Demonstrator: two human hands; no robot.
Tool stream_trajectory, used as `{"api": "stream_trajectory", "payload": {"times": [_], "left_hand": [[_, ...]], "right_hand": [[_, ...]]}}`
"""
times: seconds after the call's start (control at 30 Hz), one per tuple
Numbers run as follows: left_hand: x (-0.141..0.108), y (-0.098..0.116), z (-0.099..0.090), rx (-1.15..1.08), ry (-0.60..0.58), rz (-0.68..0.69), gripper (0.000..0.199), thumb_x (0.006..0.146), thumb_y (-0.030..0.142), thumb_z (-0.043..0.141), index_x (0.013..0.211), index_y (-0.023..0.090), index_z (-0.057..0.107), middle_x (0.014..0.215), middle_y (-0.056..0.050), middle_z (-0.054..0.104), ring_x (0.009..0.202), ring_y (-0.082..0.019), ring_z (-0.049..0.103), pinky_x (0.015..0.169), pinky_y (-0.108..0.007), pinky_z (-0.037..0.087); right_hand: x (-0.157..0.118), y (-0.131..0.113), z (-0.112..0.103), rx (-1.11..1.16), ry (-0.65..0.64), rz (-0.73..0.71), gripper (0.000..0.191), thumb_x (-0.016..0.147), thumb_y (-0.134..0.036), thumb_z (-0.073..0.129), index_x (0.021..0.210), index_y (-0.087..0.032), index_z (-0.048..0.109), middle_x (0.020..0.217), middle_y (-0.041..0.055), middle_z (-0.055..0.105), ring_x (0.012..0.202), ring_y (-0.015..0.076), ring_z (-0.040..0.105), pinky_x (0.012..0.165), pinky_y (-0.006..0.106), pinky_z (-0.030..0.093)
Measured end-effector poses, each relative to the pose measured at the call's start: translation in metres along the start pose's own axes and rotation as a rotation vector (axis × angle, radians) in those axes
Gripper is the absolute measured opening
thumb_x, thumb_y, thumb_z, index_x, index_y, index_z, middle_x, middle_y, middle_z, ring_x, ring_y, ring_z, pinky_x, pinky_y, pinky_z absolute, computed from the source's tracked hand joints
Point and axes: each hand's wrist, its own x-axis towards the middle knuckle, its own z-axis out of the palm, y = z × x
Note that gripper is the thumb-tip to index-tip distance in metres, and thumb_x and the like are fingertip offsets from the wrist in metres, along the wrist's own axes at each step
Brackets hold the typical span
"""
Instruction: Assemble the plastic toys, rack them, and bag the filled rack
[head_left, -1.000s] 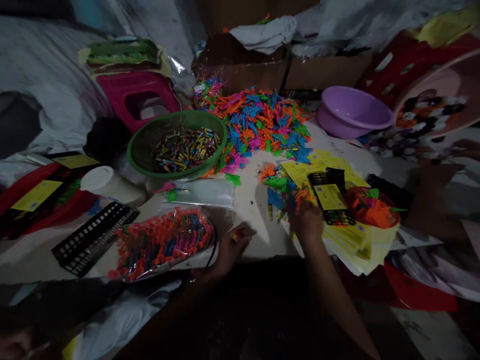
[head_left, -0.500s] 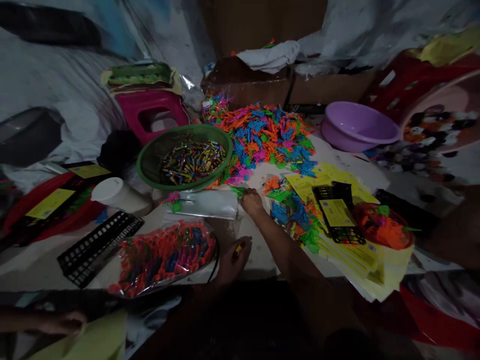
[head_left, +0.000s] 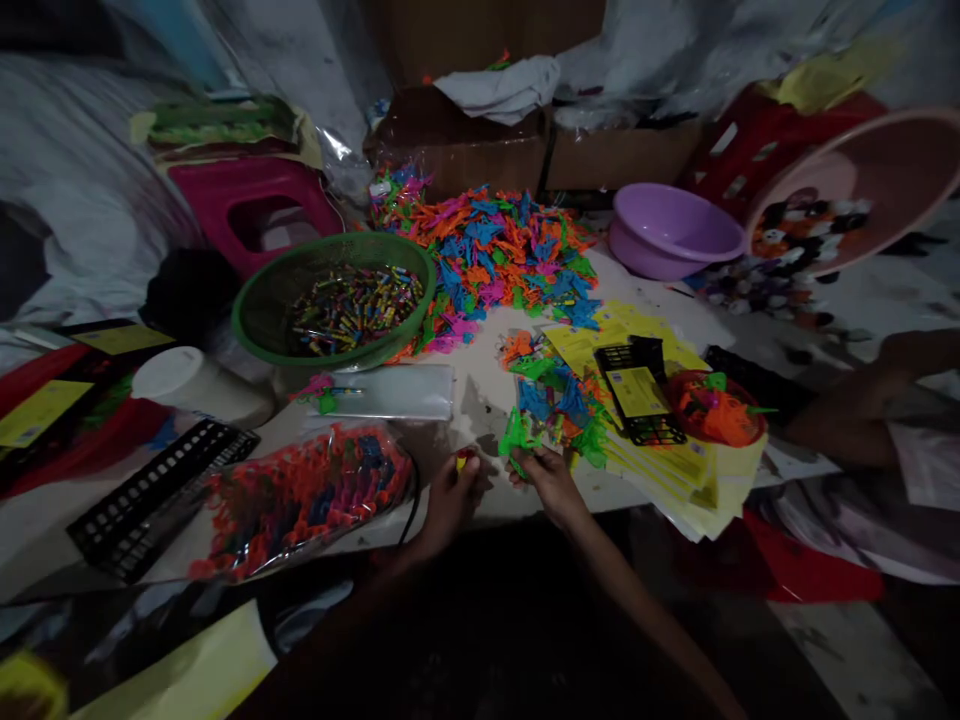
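My left hand [head_left: 450, 500] is closed near the table's front edge, with a small red-and-yellow tube [head_left: 463, 460] poking out at its fingertips. Beside it, my right hand [head_left: 553, 482] pinches a bright green plastic toy piece [head_left: 516, 436]; its exact shape is hard to make out in the dim light. Just beyond is a small heap of blue, green and orange plastic pieces [head_left: 559, 395]. A clear bag of orange, blue and pink toys [head_left: 307, 500] lies left of my left hand. Behind it a pink-and-green toy [head_left: 327, 393] rests on clear plastic sleeves [head_left: 420, 390].
A green basket [head_left: 247, 335] holds many small tubes. Behind are a large pile of coloured pieces [head_left: 495, 245] and a purple basin [head_left: 675, 235]. Yellow cards [head_left: 690, 470], a black tray [head_left: 637, 390] and a red bowl [head_left: 731, 435] are right, near another person's arm [head_left: 847, 410].
My right hand has drawn back from beside the plastic sleeves toward my left hand, bringing the green toy piece. The left hand has risen slightly, still holding the tube. The view has shifted right.
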Motion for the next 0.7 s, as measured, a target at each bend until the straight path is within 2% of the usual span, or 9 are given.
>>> {"api": "stream_trajectory", "payload": {"times": [0.13,0.23,0.33,0.43,0.57,0.63,0.7], "left_hand": [[-0.004,0.003,0.010,0.055,-0.073,0.006,0.037,0.066,0.046,0.063,0.088,0.016,0.061,0.073,-0.004,0.063,0.057,-0.011,0.057,0.047,-0.019,0.042],[-0.005,0.002,0.006,0.184,-0.068,0.062,0.036,0.066,0.046,0.062,0.086,0.016,0.062,0.069,-0.003,0.064,0.060,-0.013,0.058,0.052,-0.021,0.045],[-0.002,0.000,-0.007,0.377,-0.030,0.134,0.038,0.068,0.046,0.060,0.089,0.014,0.063,0.073,-0.003,0.064,0.065,-0.014,0.059,0.057,-0.022,0.046],[0.005,-0.005,-0.019,0.529,0.024,0.205,0.040,0.069,0.047,0.057,0.092,0.013,0.063,0.082,-0.005,0.067,0.076,-0.018,0.061,0.068,-0.026,0.048],[0.012,-0.014,-0.028,0.653,0.009,0.230,0.045,0.069,0.047,0.056,0.100,0.014,0.062,0.100,-0.008,0.066,0.094,-0.022,0.060,0.083,-0.032,0.046],[0.014,-0.020,-0.031,0.693,-0.006,0.229,0.046,0.070,0.048,0.055,0.102,0.015,0.062,0.102,-0.008,0.066,0.094,-0.022,0.061,0.082,-0.031,0.047],[0.017,-0.026,-0.033,0.723,-0.018,0.240,0.046,0.071,0.048,0.054,0.102,0.015,0.062,0.101,-0.007,0.067,0.091,-0.022,0.062,0.079,-0.030,0.049]], "right_hand": [[-0.006,0.002,0.006,-0.032,-0.030,-0.067,0.032,0.066,-0.047,0.060,0.072,-0.016,0.060,0.059,-0.0003,0.059,0.050,0.0107,0.051,0.049,0.024,0.042],[-0.006,0.007,0.007,-0.106,-0.052,-0.130,0.030,0.068,-0.046,0.057,0.071,-0.017,0.059,0.056,-0.0022,0.055,0.049,0.0098,0.047,0.049,0.023,0.040],[-0.006,0.006,-0.006,-0.312,0.068,-0.239,0.027,0.069,-0.044,0.054,0.065,-0.017,0.057,0.051,-0.0037,0.050,0.048,0.0095,0.044,0.048,0.022,0.037],[-0.010,-0.004,-0.038,-0.553,0.285,-0.387,0.028,0.073,-0.042,0.050,0.060,-0.017,0.055,0.052,-0.0028,0.048,0.051,0.0101,0.044,0.051,0.022,0.037],[-0.028,-0.019,-0.103,-0.800,0.609,-0.502,0.028,0.076,-0.041,0.047,0.067,-0.016,0.058,0.061,0.0012,0.053,0.058,0.0121,0.048,0.054,0.022,0.038],[-0.041,-0.022,-0.138,-0.965,0.855,-0.514,0.030,0.076,-0.039,0.046,0.069,-0.014,0.061,0.065,0.0046,0.055,0.060,0.0138,0.049,0.054,0.024,0.038],[-0.054,-0.021,-0.170,-1.156,1.052,-0.427,0.030,0.078,-0.035,0.044,0.080,-0.013,0.065,0.074,0.0078,0.058,0.064,0.0152,0.051,0.055,0.025,0.037]]}}
